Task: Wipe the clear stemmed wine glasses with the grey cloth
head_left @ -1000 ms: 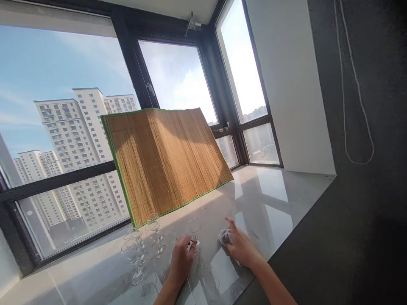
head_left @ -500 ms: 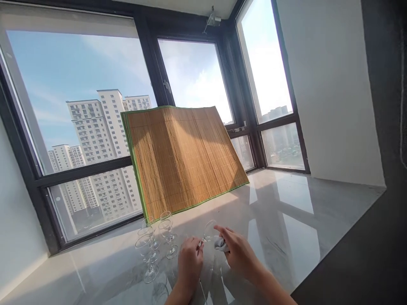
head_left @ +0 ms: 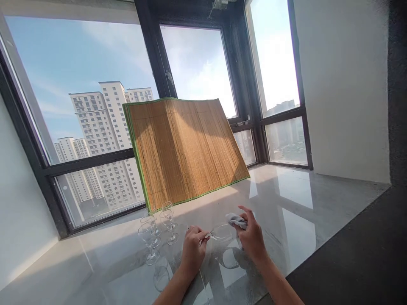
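Note:
My left hand (head_left: 192,250) pinches the stem of a clear wine glass (head_left: 221,232), which lies tipped sideways above the glossy marble sill (head_left: 295,199). My right hand (head_left: 252,237) holds a small grey cloth (head_left: 235,220) against the bowl's rim end. Several more wine glasses (head_left: 155,226) stand upright in a cluster just left of my left hand.
A bamboo mat with a green edge (head_left: 187,148) leans against the window behind the glasses. Black-framed windows (head_left: 152,51) run along the back. A white wall (head_left: 343,89) closes the right side, and a dark floor or surface (head_left: 356,254) borders the sill's near right edge.
The glass has been lifted off the sill and tipped sideways. My right hand has brought the cloth up from the sill to the glass's bowl. The view shifted left.

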{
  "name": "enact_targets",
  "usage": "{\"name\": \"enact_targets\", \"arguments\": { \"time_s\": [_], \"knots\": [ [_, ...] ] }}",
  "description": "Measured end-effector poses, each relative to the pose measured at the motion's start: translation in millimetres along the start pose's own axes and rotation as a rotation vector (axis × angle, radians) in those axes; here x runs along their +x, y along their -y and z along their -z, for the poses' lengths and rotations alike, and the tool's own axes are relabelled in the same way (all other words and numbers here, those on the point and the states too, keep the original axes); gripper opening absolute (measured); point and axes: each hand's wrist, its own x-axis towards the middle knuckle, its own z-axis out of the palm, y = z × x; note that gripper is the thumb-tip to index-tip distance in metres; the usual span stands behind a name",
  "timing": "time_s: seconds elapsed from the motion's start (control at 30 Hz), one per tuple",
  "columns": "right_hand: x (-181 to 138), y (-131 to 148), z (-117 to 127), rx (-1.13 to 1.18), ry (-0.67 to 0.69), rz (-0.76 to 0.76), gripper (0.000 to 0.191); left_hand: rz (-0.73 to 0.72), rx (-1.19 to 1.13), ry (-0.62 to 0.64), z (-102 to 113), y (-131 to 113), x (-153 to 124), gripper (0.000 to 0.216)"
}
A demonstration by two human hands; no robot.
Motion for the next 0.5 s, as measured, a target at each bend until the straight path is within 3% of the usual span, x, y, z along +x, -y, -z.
{"name": "enact_targets", "arguments": {
  "time_s": [0.27,0.5],
  "knots": [
    [-7,-2,-9,0.164,0.375,-0.061,0.059,0.037,0.018,-0.158,2,19,2,0.027],
    [-6,2,-6,0.052,0.383,-0.097,0.068,-0.117,0.056,-0.08,7,-1,1,0.041]
  ]
}}
